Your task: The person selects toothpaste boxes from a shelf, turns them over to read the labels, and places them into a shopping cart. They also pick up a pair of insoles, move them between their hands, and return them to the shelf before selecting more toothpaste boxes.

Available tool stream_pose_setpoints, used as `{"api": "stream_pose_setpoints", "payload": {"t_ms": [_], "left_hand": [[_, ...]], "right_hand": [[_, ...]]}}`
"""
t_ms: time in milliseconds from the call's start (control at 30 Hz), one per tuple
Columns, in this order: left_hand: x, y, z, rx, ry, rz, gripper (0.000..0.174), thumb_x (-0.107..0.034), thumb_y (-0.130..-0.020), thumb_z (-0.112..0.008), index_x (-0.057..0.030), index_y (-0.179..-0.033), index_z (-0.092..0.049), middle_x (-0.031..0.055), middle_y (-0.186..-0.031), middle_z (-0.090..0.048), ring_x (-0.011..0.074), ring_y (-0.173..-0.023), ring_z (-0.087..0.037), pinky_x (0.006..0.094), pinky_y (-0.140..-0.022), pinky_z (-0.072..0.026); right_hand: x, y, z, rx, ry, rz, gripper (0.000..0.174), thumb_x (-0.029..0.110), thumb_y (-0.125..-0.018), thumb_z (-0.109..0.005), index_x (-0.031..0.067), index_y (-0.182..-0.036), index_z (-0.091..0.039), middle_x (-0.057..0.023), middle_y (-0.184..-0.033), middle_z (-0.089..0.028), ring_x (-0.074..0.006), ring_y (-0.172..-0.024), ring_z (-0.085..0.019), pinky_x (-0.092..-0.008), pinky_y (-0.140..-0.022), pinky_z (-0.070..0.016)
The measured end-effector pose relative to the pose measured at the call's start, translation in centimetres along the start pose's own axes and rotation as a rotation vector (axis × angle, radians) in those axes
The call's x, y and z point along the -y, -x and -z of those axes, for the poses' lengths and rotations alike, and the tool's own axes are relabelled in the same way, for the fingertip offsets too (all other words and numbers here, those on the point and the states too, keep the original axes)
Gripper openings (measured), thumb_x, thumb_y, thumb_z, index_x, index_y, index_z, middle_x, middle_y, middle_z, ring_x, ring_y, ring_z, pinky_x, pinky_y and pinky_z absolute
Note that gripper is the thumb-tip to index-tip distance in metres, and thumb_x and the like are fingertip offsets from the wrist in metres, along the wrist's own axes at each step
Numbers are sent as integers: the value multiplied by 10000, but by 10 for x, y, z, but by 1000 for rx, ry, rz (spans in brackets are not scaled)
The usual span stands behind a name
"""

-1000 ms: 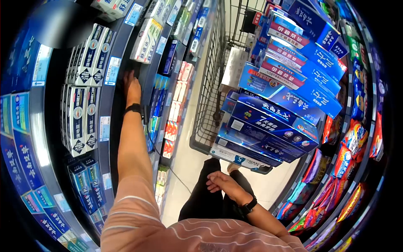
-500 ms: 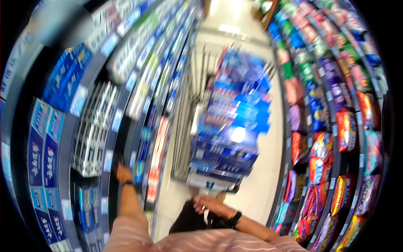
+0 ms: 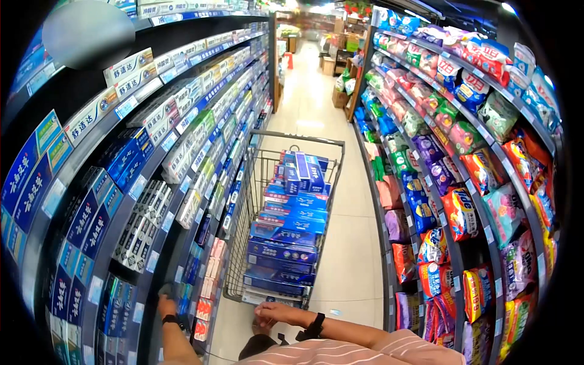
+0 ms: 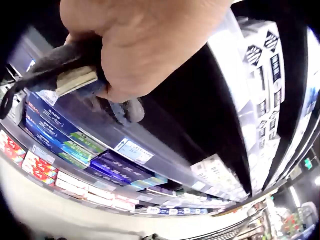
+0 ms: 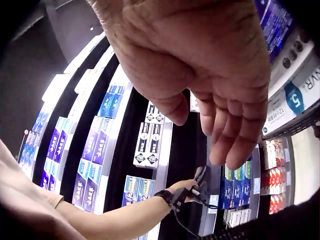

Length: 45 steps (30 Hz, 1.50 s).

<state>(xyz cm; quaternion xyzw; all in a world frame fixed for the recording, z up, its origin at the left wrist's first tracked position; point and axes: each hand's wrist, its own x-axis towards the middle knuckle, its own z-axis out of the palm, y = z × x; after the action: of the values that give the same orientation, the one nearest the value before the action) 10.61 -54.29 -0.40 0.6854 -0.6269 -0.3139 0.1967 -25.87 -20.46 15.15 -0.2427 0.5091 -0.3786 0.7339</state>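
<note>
The grey cloth could catch on the shelf edge near the left fingers, because it sticks out past them. The thin black cord hangs from the wrist, behind those fingers, and it could get stuck too. If the left hand swings the wrong way, it could knock the white boxes on the shelf next to its fingers, because there is not much room there. The tall pile of blue boxes is in the cart, ahead of the right fingers. A bump to the cart might make the pile slide, because it is stacked so high.

The grey cloth is in the left fingers, and some of it pokes out past their tips. The left fingers look bent and grip it, but I can't tell how each one lies, or if the cloth touches the shelf. The right hand is near the back of the cart. Its fingers are close together and a bit bent, its thumb is apart, and I see nothing in it
</note>
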Motion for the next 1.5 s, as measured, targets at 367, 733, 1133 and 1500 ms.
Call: {"api": "stream_pose_setpoints", "payload": {"t_ms": [367, 733, 1133, 1500], "left_hand": [[-236, 325, 57, 294, 1050, 96, 399, -66, -872, -533, 17, -1262, -530, 83, -1107, -609, 194, -986, -611, 311, -842, -519], [-424, 433, -63, 1151, 768, -419, 440, -189, -1016, -560, 27, -1393, -493, 56, -1302, -592, 129, -1175, -530, 285, -1010, -423], [-484, 434, -181, 1459, 1018, -24, 454, -340, -1041, -531, 12, -1328, -547, 59, -1168, -653, 110, -1036, -618, 263, -897, -492], [-549, 418, -282, 1058, 646, -240, 298, -313, -990, -614, -47, -1122, -621, -11, -837, -652, 70, -633, -576, 218, -518, -457]], "right_hand": [[-13, 138, 79, 6, -15, 112, 544, 419, -992, -591, 65, -1380, -449, -95, -1138, -631, -200, -1014, -659, -329, -818, -575], [12, 207, 157, -121, -349, 657, 406, 149, -935, -635, 43, -1321, -574, -45, -1258, -638, -182, -1120, -624, -345, -958, -517], [47, 291, 229, -829, -412, 602, 270, 205, -987, -550, 46, -1192, -626, -76, -1086, -694, -176, -926, -700, -306, -718, -586], [93, 275, 385, -678, -291, 556, 265, 253, -977, -589, 78, -1170, -637, -55, -1077, -696, -173, -921, -688, -367, -754, -574]]}}
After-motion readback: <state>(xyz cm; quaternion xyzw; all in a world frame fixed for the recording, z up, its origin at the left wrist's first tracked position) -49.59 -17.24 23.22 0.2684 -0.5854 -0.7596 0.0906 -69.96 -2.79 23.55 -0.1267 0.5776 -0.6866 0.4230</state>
